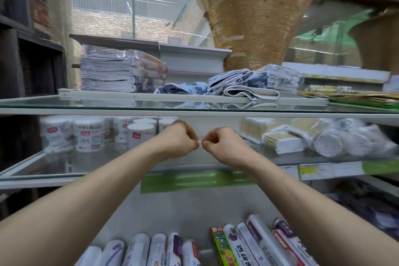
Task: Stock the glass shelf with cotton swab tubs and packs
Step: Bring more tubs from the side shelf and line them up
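Fingers (192,136) of both hands curled, pinching a tiny white bit (200,141) between them above the glass shelf (121,162).

Left hand (179,140) and right hand (222,142) meet knuckle to knuckle over the shelf's middle; what the white bit is cannot be told. On the shelf's left part, well apart from the fingers, the cotton swab tubs (88,134) stand upright, long axis vertical. On its right part the flat packs (280,142) lie on their sides, and the round bagged bundles (328,146) turn their ends toward the shelf's front edge.
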The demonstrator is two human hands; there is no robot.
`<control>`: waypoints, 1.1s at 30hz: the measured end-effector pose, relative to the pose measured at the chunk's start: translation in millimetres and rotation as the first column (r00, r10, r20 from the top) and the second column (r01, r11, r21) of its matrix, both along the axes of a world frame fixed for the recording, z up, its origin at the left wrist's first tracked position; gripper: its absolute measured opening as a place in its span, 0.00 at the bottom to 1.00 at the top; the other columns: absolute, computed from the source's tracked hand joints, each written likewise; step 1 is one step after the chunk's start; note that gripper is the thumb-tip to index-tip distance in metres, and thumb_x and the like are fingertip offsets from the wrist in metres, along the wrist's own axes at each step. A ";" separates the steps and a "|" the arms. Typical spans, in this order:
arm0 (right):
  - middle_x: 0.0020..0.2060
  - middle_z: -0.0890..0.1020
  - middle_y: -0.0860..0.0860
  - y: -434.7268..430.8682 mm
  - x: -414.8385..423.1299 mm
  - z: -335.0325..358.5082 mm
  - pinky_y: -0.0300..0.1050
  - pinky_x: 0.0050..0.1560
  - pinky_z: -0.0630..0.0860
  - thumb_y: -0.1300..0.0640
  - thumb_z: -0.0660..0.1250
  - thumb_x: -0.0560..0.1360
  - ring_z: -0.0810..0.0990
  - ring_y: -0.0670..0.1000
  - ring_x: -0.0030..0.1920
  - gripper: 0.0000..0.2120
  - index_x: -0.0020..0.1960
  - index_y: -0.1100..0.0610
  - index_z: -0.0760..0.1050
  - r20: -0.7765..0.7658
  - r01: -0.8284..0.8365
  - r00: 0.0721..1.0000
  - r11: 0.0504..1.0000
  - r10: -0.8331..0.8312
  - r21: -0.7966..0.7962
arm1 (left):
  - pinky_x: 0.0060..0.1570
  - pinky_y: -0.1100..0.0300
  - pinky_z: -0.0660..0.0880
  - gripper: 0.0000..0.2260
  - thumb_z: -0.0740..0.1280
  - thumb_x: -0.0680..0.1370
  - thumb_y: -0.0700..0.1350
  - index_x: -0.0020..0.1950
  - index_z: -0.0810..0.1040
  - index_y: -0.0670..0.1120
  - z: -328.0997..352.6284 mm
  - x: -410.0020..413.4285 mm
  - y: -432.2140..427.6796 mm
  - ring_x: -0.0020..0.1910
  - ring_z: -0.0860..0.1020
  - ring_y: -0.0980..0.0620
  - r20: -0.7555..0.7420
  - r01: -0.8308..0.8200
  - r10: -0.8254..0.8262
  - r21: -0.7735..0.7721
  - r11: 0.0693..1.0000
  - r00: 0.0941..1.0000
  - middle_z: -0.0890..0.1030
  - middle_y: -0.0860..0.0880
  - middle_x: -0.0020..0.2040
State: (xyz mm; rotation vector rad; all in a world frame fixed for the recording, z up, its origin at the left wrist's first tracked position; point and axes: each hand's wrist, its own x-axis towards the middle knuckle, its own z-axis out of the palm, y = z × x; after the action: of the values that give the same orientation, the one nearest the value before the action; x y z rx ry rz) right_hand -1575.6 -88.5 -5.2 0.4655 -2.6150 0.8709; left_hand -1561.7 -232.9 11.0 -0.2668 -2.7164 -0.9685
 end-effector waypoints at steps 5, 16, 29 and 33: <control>0.46 0.84 0.51 29.8 -6.5 3.5 0.43 0.48 0.75 0.55 0.63 0.76 0.80 0.53 0.49 0.08 0.49 0.53 0.81 -0.028 0.073 0.997 0.997 -0.072 0.041 | 0.43 0.61 0.72 0.08 0.69 0.76 0.46 0.54 0.79 0.46 -0.6 -22.3 30.1 0.42 0.77 0.49 0.032 0.042 -0.042 -0.001 0.999 0.999 0.81 0.45 0.49; 0.59 0.79 0.51 87.1 -46.4 12.6 0.45 0.56 0.75 0.53 0.60 0.78 0.77 0.54 0.57 0.13 0.59 0.51 0.78 -0.036 0.279 0.960 0.943 -0.277 0.181 | 0.55 0.59 0.70 0.22 0.66 0.78 0.48 0.71 0.68 0.47 5.5 -70.4 87.1 0.61 0.73 0.48 0.080 0.050 -0.043 -0.090 0.995 0.996 0.72 0.47 0.66; 0.52 0.80 0.61 115.8 -85.4 17.4 0.48 0.53 0.71 0.51 0.61 0.78 0.77 0.61 0.55 0.14 0.50 0.62 0.77 -0.184 0.416 0.909 0.836 -0.374 0.358 | 0.51 0.56 0.75 0.24 0.64 0.79 0.50 0.74 0.64 0.49 3.3 -113.8 100.7 0.48 0.75 0.48 0.147 0.023 -0.014 -0.066 0.998 0.989 0.74 0.46 0.55; 0.55 0.79 0.61 117.7 -95.8 15.3 0.48 0.53 0.71 0.52 0.61 0.78 0.76 0.61 0.57 0.15 0.56 0.63 0.75 -0.141 0.376 0.927 0.850 -0.348 0.370 | 0.47 0.57 0.74 0.25 0.64 0.79 0.50 0.74 0.63 0.48 2.1 -118.2 107.3 0.46 0.73 0.49 0.170 0.015 -0.007 -0.044 0.999 0.985 0.72 0.46 0.52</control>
State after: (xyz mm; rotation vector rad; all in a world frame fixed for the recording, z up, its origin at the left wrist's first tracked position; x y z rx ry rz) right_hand -1671.4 29.3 10.1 0.0802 -2.6842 0.2018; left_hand -1679.9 -125.7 13.1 -0.2167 -2.8973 -0.9752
